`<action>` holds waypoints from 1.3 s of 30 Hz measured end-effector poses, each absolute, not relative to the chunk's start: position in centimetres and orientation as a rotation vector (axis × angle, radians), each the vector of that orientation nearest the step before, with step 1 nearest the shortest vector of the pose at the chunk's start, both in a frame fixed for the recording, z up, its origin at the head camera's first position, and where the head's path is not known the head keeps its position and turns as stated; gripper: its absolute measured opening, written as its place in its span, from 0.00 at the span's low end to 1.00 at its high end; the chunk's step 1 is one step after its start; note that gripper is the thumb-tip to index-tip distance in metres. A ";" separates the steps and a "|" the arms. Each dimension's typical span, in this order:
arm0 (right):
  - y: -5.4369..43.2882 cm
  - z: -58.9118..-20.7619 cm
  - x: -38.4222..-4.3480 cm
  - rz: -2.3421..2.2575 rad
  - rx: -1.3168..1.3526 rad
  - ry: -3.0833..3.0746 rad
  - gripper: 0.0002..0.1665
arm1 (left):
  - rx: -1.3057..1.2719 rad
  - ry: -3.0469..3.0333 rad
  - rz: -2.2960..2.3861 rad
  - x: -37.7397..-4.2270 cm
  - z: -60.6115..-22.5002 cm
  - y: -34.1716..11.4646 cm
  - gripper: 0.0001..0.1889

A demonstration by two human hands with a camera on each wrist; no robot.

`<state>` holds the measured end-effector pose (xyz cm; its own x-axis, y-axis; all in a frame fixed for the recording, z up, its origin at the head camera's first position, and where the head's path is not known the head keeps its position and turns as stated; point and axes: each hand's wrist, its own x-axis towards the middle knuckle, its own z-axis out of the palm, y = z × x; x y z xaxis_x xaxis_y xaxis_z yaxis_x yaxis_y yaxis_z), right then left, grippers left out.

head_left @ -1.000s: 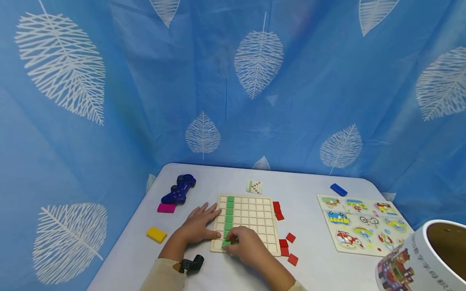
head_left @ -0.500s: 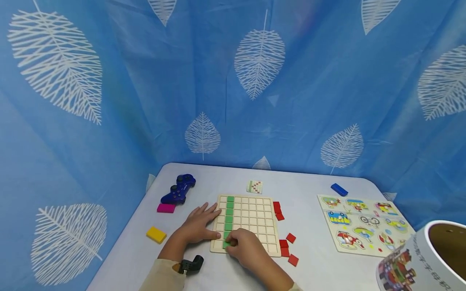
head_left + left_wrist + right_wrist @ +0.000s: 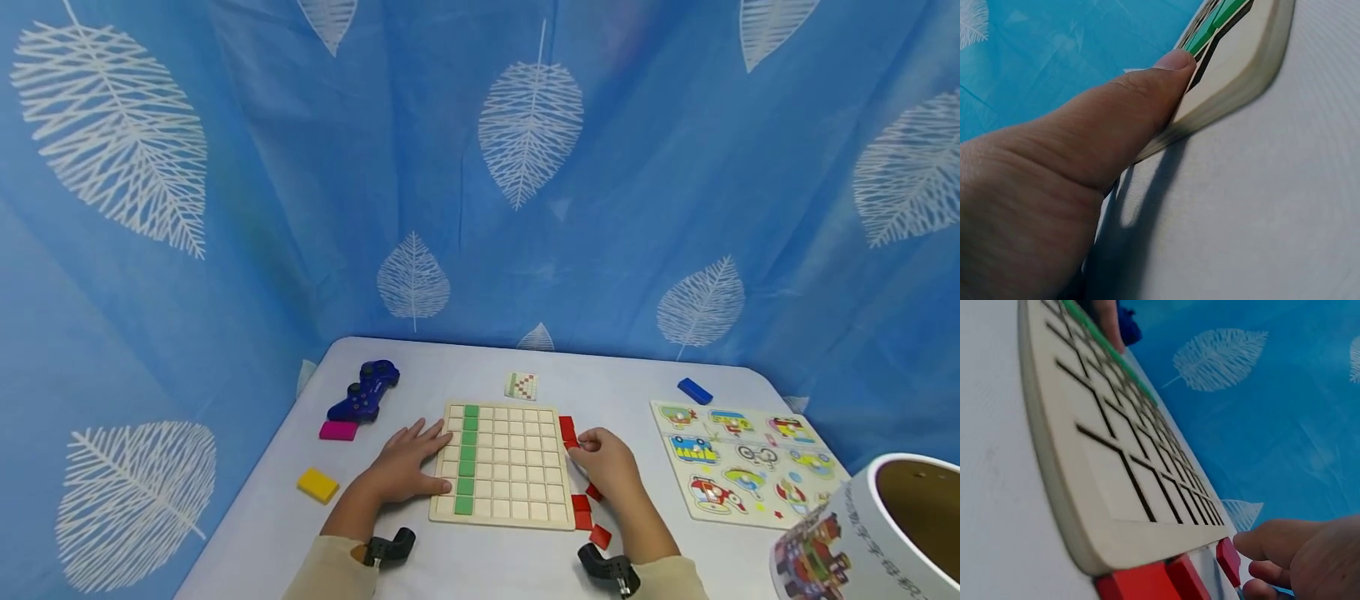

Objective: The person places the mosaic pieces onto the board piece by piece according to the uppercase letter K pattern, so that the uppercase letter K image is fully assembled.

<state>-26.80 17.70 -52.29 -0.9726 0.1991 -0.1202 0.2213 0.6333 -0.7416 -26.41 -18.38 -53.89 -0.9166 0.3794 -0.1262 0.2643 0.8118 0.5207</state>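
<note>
My left hand (image 3: 408, 462) lies spread over the left edge of a wooden grid board (image 3: 517, 523). Its thumb (image 3: 1147, 87) presses on the board's frame in the left wrist view. A column of green square tiles (image 3: 467, 469) fills the second column of cells. On the board's right side my right hand (image 3: 611, 467) is at a red tile (image 3: 1229, 561), thumb and forefinger parted and the other fingers bent. The thumb tip is beside that tile; whether it touches cannot be told. More red tiles (image 3: 582, 521) lie along the board's right edge, some partly overlapping.
A small pattern card (image 3: 521, 386) lies behind the board. To the left are a blue game controller (image 3: 365, 392), a magenta block (image 3: 338, 430) and a yellow block (image 3: 318, 485). A vehicle puzzle (image 3: 735, 467), a blue block (image 3: 695, 391) and a printed white cylinder (image 3: 832, 533) stand right.
The right hand has let go of the lowest green tile, which now lies flat in its cell, and has moved right to the red tiles. My left hand has stayed on the board.
</note>
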 end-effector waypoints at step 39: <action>5.5 -52.0 -26.6 -0.986 -0.386 2.880 0.07 | 0.478 2.778 0.759 -26.2 -54.1 -18.5 0.48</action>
